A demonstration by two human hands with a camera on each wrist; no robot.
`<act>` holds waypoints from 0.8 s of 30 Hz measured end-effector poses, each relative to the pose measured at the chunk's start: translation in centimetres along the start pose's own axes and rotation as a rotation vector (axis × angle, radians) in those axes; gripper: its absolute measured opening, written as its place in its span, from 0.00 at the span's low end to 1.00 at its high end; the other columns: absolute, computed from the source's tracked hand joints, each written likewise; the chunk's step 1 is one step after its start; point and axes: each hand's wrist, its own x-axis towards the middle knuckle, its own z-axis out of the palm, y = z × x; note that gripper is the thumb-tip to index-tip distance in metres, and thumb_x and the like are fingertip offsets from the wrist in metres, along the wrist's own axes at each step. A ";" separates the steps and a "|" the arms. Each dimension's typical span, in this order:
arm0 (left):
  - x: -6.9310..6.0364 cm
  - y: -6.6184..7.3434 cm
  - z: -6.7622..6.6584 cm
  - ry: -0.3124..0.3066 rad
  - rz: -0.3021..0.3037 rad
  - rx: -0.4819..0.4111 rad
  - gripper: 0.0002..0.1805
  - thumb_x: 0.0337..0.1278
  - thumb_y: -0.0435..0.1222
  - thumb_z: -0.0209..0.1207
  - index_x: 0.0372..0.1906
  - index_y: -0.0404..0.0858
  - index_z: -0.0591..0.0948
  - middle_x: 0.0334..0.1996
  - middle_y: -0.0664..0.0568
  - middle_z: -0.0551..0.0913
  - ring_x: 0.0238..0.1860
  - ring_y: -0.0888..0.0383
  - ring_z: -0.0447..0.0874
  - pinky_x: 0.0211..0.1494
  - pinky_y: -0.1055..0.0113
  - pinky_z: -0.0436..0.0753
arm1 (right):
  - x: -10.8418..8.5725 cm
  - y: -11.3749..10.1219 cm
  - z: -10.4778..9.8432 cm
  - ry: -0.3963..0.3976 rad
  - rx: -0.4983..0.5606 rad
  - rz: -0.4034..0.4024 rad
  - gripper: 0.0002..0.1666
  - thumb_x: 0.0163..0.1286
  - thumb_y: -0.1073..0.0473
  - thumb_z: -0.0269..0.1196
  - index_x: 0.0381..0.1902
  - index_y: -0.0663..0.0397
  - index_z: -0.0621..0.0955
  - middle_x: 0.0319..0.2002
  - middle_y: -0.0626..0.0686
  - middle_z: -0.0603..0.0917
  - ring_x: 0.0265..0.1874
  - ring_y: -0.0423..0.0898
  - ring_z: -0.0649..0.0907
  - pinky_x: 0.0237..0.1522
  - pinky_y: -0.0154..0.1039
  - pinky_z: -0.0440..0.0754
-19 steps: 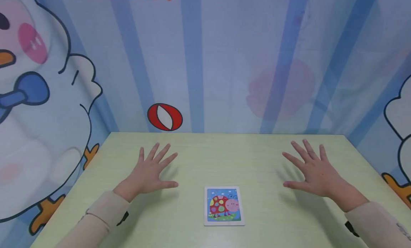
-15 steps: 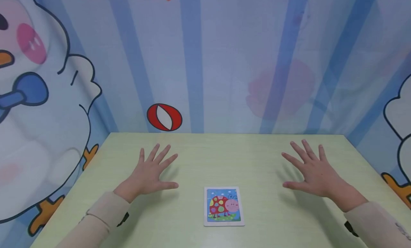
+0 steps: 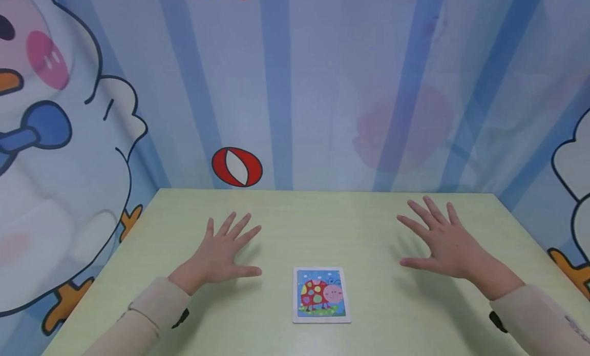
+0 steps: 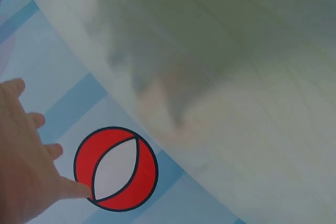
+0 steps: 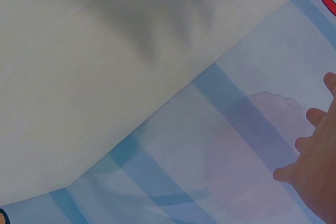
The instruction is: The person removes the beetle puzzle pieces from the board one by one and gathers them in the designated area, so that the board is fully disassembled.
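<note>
A small square picture puzzle or card (image 3: 321, 295) with a white border lies flat on the table, showing a spotted red ladybug on blue. To its left my left hand (image 3: 214, 256) hovers over the tabletop, fingers straight and spread, holding nothing. My right hand (image 3: 444, 248) floats on the other side, farther from the card, its fingers also spread and nothing in them. Both wrist views catch only part of each hand, the left hand (image 4: 26, 166) and the right hand (image 5: 317, 166), with shadows on the table. Neither hand touches the card.
The pale yellow-green table (image 3: 322, 223) ends at a blue striped cloth backdrop (image 3: 322, 89). Printed on the cloth are a red and white ball (image 3: 237, 166) and a large white duck (image 3: 69, 192) at the left. Beige sleeves (image 3: 159, 305) cover both forearms.
Both hands have drifted slightly inward, the left one to the right and a bit nearer, the right one to the left and a bit farther away. The card has stayed put.
</note>
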 end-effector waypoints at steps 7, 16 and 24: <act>-0.2 1.6 0.8 0.005 -0.047 -0.014 0.52 0.47 0.70 0.56 0.75 0.49 0.60 0.76 0.46 0.53 0.74 0.38 0.46 0.66 0.26 0.44 | 1.9 -1.8 -0.5 0.005 0.090 -0.027 0.50 0.57 0.29 0.63 0.70 0.49 0.66 0.73 0.60 0.58 0.73 0.64 0.52 0.65 0.72 0.48; -0.3 4.0 1.4 -0.006 -0.041 -0.135 0.51 0.48 0.69 0.56 0.74 0.47 0.60 0.76 0.47 0.54 0.75 0.40 0.47 0.67 0.28 0.46 | 4.6 -4.8 0.8 0.083 0.175 -0.088 0.49 0.57 0.31 0.64 0.69 0.51 0.67 0.70 0.60 0.64 0.69 0.63 0.60 0.66 0.66 0.55; -0.3 6.0 2.0 -0.063 -0.044 -0.225 0.51 0.48 0.69 0.57 0.75 0.48 0.59 0.76 0.49 0.54 0.75 0.40 0.46 0.67 0.28 0.45 | 6.5 -8.0 2.3 0.099 0.283 -0.135 0.47 0.57 0.32 0.65 0.68 0.50 0.69 0.66 0.57 0.68 0.64 0.58 0.67 0.62 0.62 0.65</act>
